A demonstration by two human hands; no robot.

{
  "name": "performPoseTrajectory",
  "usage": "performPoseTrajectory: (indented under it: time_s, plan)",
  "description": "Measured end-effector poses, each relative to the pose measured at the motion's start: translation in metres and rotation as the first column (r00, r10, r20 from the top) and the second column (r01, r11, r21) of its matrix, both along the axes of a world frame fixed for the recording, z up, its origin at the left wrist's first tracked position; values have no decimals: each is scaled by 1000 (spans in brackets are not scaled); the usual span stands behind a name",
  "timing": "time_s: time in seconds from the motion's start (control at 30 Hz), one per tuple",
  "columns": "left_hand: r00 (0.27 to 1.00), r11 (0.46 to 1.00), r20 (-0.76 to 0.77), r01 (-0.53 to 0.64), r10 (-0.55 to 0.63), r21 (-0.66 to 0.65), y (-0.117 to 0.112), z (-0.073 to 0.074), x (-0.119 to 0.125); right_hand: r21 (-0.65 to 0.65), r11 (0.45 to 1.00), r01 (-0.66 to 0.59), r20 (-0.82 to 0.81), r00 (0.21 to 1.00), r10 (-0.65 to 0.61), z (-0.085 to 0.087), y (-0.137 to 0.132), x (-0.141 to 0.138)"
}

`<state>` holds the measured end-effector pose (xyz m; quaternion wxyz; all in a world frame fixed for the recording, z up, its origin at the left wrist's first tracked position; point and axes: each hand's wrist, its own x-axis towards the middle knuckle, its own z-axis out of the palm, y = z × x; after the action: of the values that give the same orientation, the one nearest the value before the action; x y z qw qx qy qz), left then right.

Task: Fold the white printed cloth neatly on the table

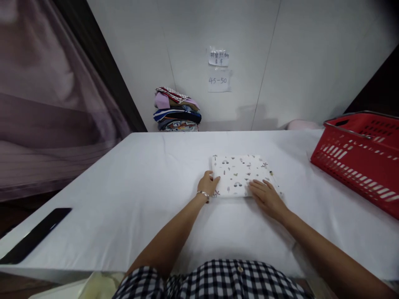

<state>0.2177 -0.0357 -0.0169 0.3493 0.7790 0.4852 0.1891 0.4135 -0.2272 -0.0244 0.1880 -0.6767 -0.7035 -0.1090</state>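
Note:
A folded white cloth (238, 172) with small printed figures lies on the white table (140, 187), a little right of the middle. My left hand (208, 183) rests at the cloth's near left corner, its fingers curled round the edge. My right hand (264, 197) lies flat on the cloth's near right part with the fingers stretched out. A thin bracelet sits on my left wrist.
A red plastic basket (358, 155) stands at the table's right edge. A stack of folded coloured cloths (176, 110) sits at the back against the white wall. A dark flat object (35, 234) lies at the near left corner. Two paper notes (218, 68) hang on the wall.

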Motion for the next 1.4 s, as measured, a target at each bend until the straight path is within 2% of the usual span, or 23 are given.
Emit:
performPoseTrajectory:
  time_s: [0.13, 0.27, 0.4, 0.63, 0.8, 0.93, 1.07, 1.17, 1.27, 1.33, 1.4]
  plan:
    - [995, 993, -63, -88, 83, -74, 16, 2, 25, -42, 999, 13, -42, 999, -15, 0, 33, -27]
    - [991, 996, -108, -77, 72, -43, 18, -4, 34, -124, 990, 63, 5, 998, -62, -15, 50, -39]
    - [988, 997, -138, -69, 62, -47, 28, -4, 35, -114, 992, 63, 46, 997, -58, -26, 50, -42]
    - [968, 988, -200, -154, 151, 3, 56, 0, 62, -114, 991, 67, 49, 997, -62, -25, 48, -42]
    - [965, 991, -226, -120, 129, 53, 54, -6, 69, -134, 988, 73, 23, 997, -70, -22, 48, -44]
    - [964, 991, -236, -101, 120, 91, 51, -4, 66, -172, 984, 48, -78, 995, -62, -13, 45, -45]
    - [950, 985, -278, -104, 139, 136, 48, 1, 66, -210, 977, 48, -189, 978, -89, 0, 49, -20]
    - [941, 983, -307, -97, 141, 154, 46, 2, 68, -196, 956, 219, -154, 956, -251, 3, 55, 22]
    - [940, 985, -314, -94, 137, 147, 46, 3, 68, -254, 893, 371, -79, 913, -401, -6, 58, 62]
    - [938, 986, -320, -96, 135, 135, 46, 3, 68, -239, 893, 381, -53, 913, -404, -16, 59, 77]
    - [938, 987, -322, -92, 131, 133, 46, 3, 68, -169, 919, 357, -40, 929, -368, -24, 59, 84]
